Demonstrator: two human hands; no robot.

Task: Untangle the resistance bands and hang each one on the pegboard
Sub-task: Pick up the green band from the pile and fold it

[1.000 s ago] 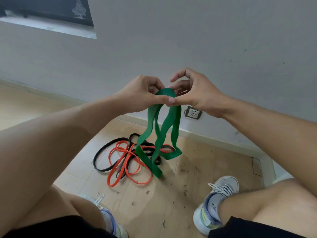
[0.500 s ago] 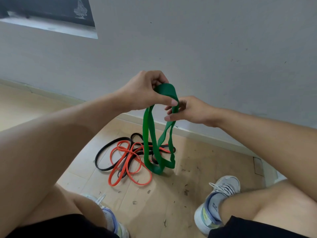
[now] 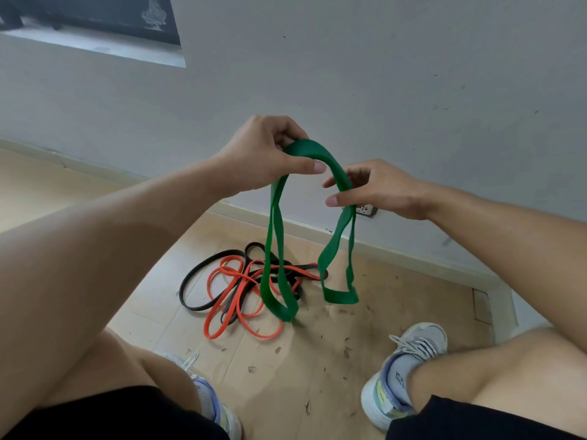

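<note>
Green band [image 3: 317,152] | arched between left hand [image 3: 260,154] grip, right hand [image 3: 378,188] grip

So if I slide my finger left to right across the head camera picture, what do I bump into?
Black band → orange band → left hand → right hand → right shoe.

The tan tiled floor [image 3: 397,312], littered with debris, carries tangled orange bands [image 3: 228,315] and black bands [image 3: 197,281] near the wall edge.

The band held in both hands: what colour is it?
Green, plain, clearest in the head view.
</note>
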